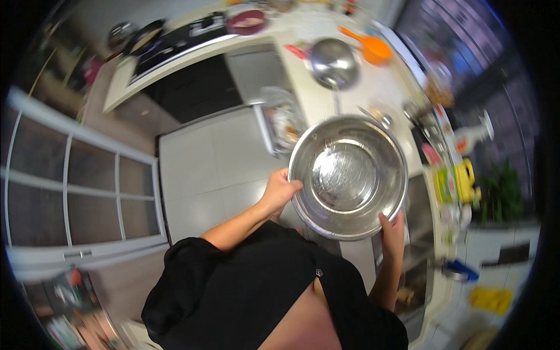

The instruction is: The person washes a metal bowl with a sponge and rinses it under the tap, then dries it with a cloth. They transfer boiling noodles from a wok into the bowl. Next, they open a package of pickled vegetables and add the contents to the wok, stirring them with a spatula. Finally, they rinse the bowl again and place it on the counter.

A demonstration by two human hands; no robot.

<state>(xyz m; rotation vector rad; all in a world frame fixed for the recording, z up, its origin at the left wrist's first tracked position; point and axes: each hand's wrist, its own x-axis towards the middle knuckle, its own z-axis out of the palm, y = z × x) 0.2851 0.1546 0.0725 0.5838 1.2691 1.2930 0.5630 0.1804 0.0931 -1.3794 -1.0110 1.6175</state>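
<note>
1. steel basin (349, 175), wide and round, is held out before a person in a black top (239, 291), its mouth facing up to the camera, near the kitchen counter (373, 87); whether it touches the counter cannot be told.
2. the metal is silvery and glossy, with a rolled rim circling sloping walls; a bright ring marks the edge of the flat base.
3. white glare floods the middle of the base, where fine streaks or scuffs catch the light; darker reflections band the wall.
4. the left hand (280, 190) is closed on the rim at the basin's left side, thumb hooked over the edge, fingers mostly hidden on the outside.
5. the right hand (393, 231) grips the rim at the lower right, thumb tip over the edge; its other fingers are largely hidden behind the wall.
6. beyond the basin, a long-handled metal pan (334, 61) sits on the counter, near an orange strainer or scoop (376, 51). to the left, pale tiles cover the floor (204, 151).
</note>
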